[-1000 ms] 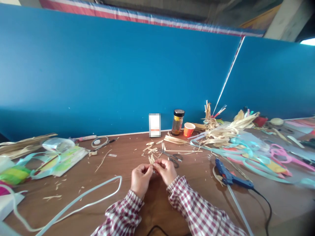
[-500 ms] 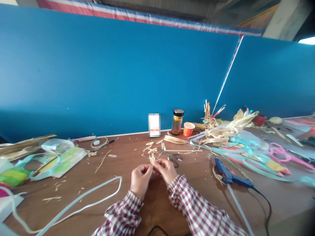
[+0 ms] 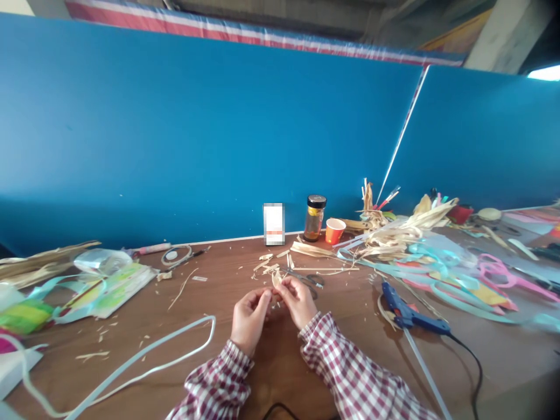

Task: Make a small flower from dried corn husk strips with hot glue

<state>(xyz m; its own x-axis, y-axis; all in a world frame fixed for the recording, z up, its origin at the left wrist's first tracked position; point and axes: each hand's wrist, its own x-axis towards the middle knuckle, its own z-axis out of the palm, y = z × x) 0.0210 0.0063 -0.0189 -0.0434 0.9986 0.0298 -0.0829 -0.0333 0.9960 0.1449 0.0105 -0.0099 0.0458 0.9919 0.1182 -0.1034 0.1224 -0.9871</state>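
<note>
Both hands meet over the middle of the brown table [image 3: 280, 367], sleeves in red-and-white check. The left hand [image 3: 249, 315] is curled, its thumb and forefinger pinched on the lower end of a small pale husk piece [image 3: 276, 280]. The right hand [image 3: 298, 300] grips the same piece from the other side, and its frayed tip sticks up between the fingertips, just above the tabletop. Scissors [image 3: 307, 279] lie right behind the right hand among husk scraps. Further back, against the blue partition [image 3: 219, 146], stand a small white box [image 3: 273, 223] (its face is blurred, so no writing can be read), a black-lidded jar [image 3: 315, 217] of amber liquid whose label is too small to make out, and an orange paper cup [image 3: 335, 231]. A blue glue gun [image 3: 405, 313] lies to the right with its black cord, near a heap of dried husks [image 3: 394, 236]. A pale blue strip [image 3: 144, 353] loops across the table on the left
</note>
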